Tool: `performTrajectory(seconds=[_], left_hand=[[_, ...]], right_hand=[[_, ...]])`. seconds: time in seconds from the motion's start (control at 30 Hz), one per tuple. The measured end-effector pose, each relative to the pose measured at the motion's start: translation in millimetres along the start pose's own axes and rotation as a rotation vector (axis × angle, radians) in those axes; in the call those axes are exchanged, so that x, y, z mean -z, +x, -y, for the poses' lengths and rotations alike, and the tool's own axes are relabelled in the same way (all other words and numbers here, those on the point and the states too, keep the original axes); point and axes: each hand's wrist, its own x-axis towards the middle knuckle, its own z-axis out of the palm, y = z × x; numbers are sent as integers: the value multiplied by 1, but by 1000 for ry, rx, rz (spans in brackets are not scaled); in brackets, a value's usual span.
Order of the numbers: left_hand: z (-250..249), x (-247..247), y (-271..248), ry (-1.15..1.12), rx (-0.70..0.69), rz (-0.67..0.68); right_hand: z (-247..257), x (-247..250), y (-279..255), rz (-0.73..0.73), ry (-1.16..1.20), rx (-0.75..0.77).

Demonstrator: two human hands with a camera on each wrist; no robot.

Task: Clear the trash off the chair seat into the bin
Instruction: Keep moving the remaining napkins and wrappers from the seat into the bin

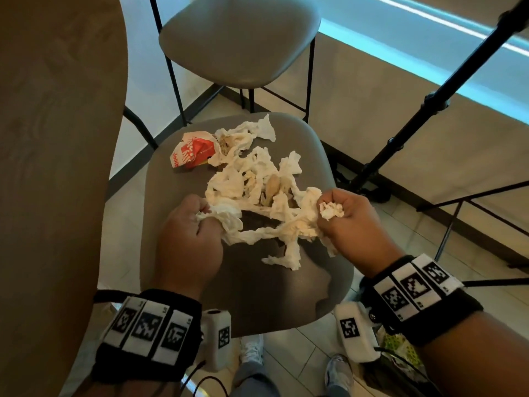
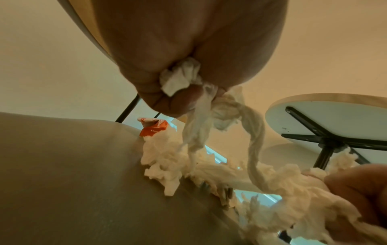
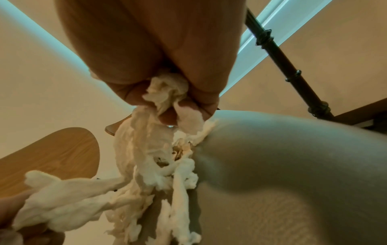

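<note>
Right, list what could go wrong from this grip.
1. Both hands, left hand and right hand, grip only the near ends of the tangled tissues; thin strands may tear on lifting.
2. Brownish scraps lying among the tissues could fall out.
3. The red wrapper lies ungripped and may stay on the chair seat.

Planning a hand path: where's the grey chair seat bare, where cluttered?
Bare: near front of the grey chair seat, behind both hands, and its left rim beside the red-and-white wrapper. Crowded: centre to back, crumpled white tissues.
</note>
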Motion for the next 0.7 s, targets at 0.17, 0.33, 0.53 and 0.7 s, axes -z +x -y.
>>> performTrajectory(seconds=[0.17,0.33,0.53,0.7], left_hand=[[-11,6,-8,25,20,2],[-19,12,-14,-5,-56,-66],[-40,37,-19,-103,-249,-244],[-51,52,-22,-111,-274,-250]], right_hand=[[-1,10,-9,-36,52,49],[7,19,-21,-67,111,109],[57,38,-31,-59,239,367],[73,47,-31,-98,272,484]])
